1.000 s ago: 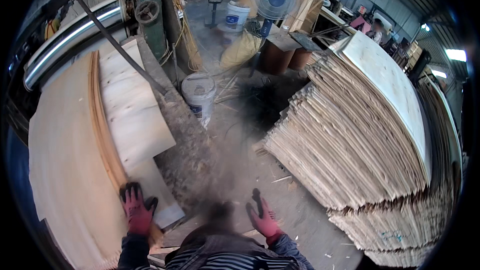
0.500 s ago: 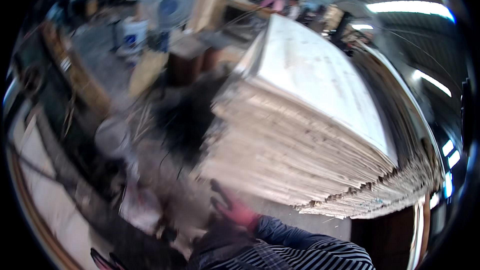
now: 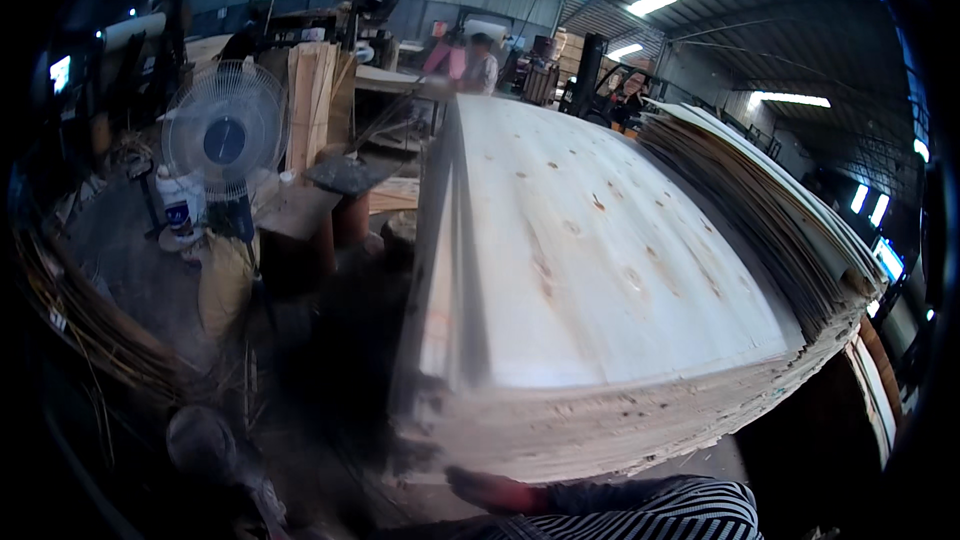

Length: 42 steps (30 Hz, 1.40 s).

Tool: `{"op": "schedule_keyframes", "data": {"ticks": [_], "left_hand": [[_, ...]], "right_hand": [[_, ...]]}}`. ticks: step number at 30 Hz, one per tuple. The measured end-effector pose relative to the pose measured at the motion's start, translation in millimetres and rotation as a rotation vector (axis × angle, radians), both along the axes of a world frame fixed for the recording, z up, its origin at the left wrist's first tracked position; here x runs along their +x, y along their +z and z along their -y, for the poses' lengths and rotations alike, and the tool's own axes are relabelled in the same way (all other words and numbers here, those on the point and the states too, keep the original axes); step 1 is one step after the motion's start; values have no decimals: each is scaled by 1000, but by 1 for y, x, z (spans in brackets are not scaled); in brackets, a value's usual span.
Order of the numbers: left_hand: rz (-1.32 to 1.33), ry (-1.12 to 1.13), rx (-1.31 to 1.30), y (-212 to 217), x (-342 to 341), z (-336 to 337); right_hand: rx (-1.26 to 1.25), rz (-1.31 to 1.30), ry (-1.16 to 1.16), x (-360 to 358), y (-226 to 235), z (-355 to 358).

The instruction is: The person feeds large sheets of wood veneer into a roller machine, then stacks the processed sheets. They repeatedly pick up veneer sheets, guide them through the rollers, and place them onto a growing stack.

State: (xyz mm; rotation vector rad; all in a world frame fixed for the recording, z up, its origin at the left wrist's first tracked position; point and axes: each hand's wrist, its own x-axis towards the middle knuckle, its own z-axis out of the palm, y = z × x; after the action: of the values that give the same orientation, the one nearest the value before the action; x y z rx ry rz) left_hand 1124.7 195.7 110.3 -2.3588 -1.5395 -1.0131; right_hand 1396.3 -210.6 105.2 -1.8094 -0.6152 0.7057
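A tall stack of thin wood veneer sheets [image 3: 620, 240] fills the middle and right, its pale top sheet marked with brown knots. My right hand [image 3: 495, 492], in a red glove with dark fingers, is low at the front of the stack, near the lower part of its rough layered edge. Motion smears the fingers, so their grip and whether they touch the sheets cannot be made out. My sleeve [image 3: 660, 510] is dark with a striped part. My left hand does not show.
A standing fan [image 3: 224, 138] and a white bucket [image 3: 180, 208] stand at the left. Beside them are upright boards [image 3: 312, 105]. A darker veneer pile [image 3: 760, 210] adjoins on the right. Farther back are a person [image 3: 482, 65] and a forklift [image 3: 605, 90].
My view has tipped up and shows more of the stack's top. My right hand sits lower in the picture, its fingers less distinct. The dark fingertips at the lower left have left view.
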Motion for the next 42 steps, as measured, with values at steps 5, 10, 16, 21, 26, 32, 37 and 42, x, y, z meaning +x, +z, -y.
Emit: {"op": "schedule_keyframes", "data": {"ticks": [5,10,16,21,26,32,37,42], "left_hand": [[77,-158,-66,12,108,-64],[124,-279,-104,30,195,-124],[134,-376,-138,39,256,-176],[148,-408,-154,40,272,-205],[151,-442,-174,39,280,-223],[147,-444,-187,40,274,-239],[146,-461,-220,35,271,-243],[145,-443,-219,40,261,-250]], "right_hand": [[-249,-281,-513,12,18,-15],[-307,-158,-1078,-4,-120,-15],[-118,-135,-1477,-6,-106,-71],[-374,166,-1432,-3,-61,-108],[-616,347,-1584,-2,-115,-99],[-431,521,-1523,0,-55,-131],[-1164,134,-1334,-9,-117,-108],[-972,42,-1309,-4,-153,-129]]}}
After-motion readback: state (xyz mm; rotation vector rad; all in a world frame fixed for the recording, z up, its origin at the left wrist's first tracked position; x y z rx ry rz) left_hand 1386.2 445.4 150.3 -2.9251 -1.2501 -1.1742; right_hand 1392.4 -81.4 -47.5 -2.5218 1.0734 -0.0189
